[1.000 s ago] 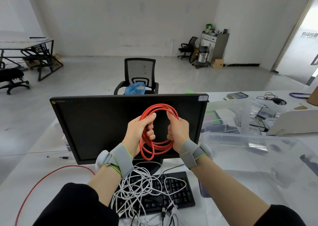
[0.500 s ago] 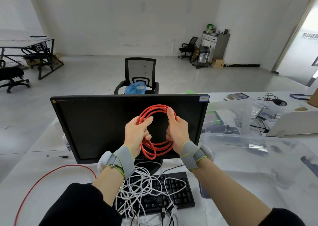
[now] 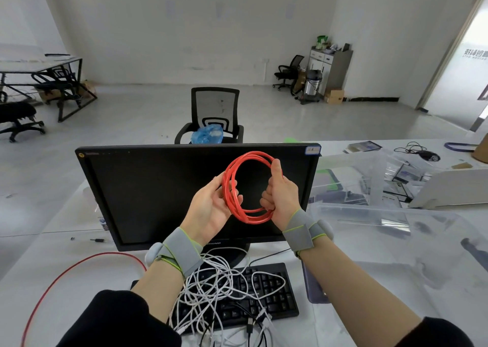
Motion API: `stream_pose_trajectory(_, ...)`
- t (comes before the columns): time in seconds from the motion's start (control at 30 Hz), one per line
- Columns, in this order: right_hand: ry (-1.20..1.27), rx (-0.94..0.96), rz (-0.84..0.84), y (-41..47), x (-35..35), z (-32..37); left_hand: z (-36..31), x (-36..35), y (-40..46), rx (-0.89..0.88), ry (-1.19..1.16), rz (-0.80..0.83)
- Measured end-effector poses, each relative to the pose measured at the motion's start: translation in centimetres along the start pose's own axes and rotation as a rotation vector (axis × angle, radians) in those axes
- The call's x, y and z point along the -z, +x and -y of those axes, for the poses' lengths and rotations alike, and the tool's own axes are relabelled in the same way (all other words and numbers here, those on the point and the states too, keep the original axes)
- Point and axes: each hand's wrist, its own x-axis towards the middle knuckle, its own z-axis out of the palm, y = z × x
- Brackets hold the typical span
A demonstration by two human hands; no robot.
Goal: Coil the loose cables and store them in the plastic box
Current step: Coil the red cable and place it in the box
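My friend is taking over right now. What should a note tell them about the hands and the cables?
Right hand: grips the red coil on its right side, thumb up.
Left hand: fingers loosely round the coil's left side.
The red cable's loose tail trails across the desk on the left.
White cables lie tangled on the keyboard.
Plastic box sits on the right.
Done: most of the red cable is coiled.
Left: wind in the tail, box the coil, then do the white cables.
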Motion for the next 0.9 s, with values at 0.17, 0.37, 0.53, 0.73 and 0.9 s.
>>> stream_pose_trajectory(0.17, 0.045, -0.052, 0.023, 0.1, 0.2, 0.1, 0.2, 0.3, 0.1, -0.033, 0.03, -0.01)
stream_pose_trajectory(0.37, 0.147, -0.125, 0.106, 0.1, 0.4, 0.6, 0.1, -0.2, 0.6, 0.018, -0.178, -0.108)
stream_pose_trajectory(0.53, 0.224, -0.16, 0.186, 0.4, 0.8, 0.9, -0.4, -0.7, 1.0, -0.087, 0.015, -0.219)
stream_pose_trajectory(0.73, 0.304, -0.175, 0.258, 0.7, 1.9, 1.4, -2.0, 1.2, 1.8, -0.214, 0.007, -0.341)
stream_pose_trajectory(0.9, 0.354, -0.173, 0.124, 1.3, 1.9, 1.2, -2.5, 1.4, 1.9, -0.268, -0.054, -0.262)
